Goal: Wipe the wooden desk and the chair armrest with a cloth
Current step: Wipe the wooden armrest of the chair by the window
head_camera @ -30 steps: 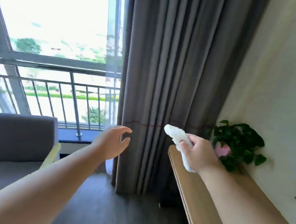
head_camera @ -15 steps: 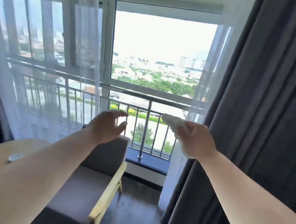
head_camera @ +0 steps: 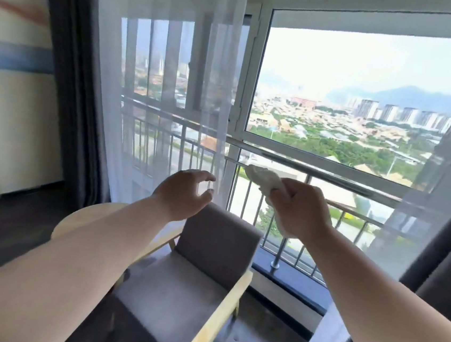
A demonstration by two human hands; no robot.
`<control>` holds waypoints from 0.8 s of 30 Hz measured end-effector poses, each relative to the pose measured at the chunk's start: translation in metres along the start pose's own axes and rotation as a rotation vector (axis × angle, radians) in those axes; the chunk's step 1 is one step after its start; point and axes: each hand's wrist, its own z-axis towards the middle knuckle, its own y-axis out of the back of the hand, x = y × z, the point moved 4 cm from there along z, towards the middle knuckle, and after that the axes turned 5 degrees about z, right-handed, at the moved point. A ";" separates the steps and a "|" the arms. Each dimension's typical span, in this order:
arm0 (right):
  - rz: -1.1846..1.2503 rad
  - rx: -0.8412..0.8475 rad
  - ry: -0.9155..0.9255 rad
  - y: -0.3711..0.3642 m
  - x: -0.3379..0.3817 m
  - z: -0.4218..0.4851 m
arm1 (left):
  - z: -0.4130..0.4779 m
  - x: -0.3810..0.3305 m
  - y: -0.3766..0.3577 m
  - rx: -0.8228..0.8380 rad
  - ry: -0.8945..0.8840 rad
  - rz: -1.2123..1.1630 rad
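My right hand (head_camera: 299, 209) is raised in front of the window and grips a crumpled white cloth (head_camera: 264, 177), which sticks out above my fist. My left hand (head_camera: 185, 194) hovers beside it with fingers apart and holds nothing. Below both hands stands a grey upholstered chair (head_camera: 179, 285) with pale wooden armrests; its right armrest (head_camera: 217, 315) runs toward me, well under my right forearm. The wooden desk is out of view.
A round pale wooden table (head_camera: 88, 217) sits left of the chair, partly behind my left forearm. A sheer white curtain (head_camera: 158, 80) and dark curtains (head_camera: 436, 276) frame the big window with its metal railing (head_camera: 280, 249). Dark floor lies around the chair.
My view has swung left, away from the wooden desk and plant, past the dark curtain to the window and chair. Both hands keep their pose, the cloth still in my right.
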 end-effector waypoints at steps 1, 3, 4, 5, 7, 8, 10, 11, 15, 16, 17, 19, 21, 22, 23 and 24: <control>-0.001 0.003 0.010 -0.008 -0.007 0.010 | 0.010 0.003 -0.006 -0.001 0.008 0.002; 0.009 0.022 0.023 -0.022 -0.024 0.030 | 0.030 0.008 -0.019 0.001 0.018 0.005; 0.010 0.035 0.026 -0.028 -0.034 0.042 | 0.041 0.009 -0.027 0.003 0.022 0.009; 0.006 0.046 0.030 -0.035 -0.044 0.054 | 0.053 0.011 -0.033 0.005 0.026 0.013; -0.003 0.053 0.030 -0.046 -0.065 0.077 | 0.078 0.014 -0.046 0.007 0.034 0.019; -0.008 0.055 0.028 -0.052 -0.076 0.089 | 0.091 0.016 -0.052 0.008 0.037 0.024; -0.018 0.069 0.023 -0.065 -0.094 0.114 | 0.115 0.021 -0.064 0.008 0.048 0.029; -0.016 0.079 0.012 -0.071 -0.103 0.126 | 0.126 0.023 -0.070 0.011 0.056 0.024; -0.020 0.101 -0.010 -0.099 -0.130 0.166 | 0.160 0.036 -0.096 0.030 0.078 0.016; -0.018 0.105 -0.018 -0.106 -0.135 0.173 | 0.168 0.039 -0.102 0.035 0.081 0.014; -0.016 0.109 -0.027 -0.113 -0.139 0.179 | 0.174 0.043 -0.108 0.043 0.085 0.012; -0.018 0.122 -0.049 -0.128 -0.146 0.190 | 0.187 0.051 -0.121 0.069 0.091 0.015; -0.017 0.142 -0.068 -0.145 -0.151 0.199 | 0.200 0.062 -0.132 0.093 0.087 0.018; -0.020 0.149 -0.073 -0.154 -0.154 0.203 | 0.206 0.068 -0.138 0.099 0.081 0.017; -0.025 0.154 -0.077 -0.164 -0.156 0.206 | 0.212 0.076 -0.145 0.104 0.076 0.016; -0.030 0.159 -0.084 -0.173 -0.158 0.209 | 0.218 0.084 -0.151 0.110 0.073 0.014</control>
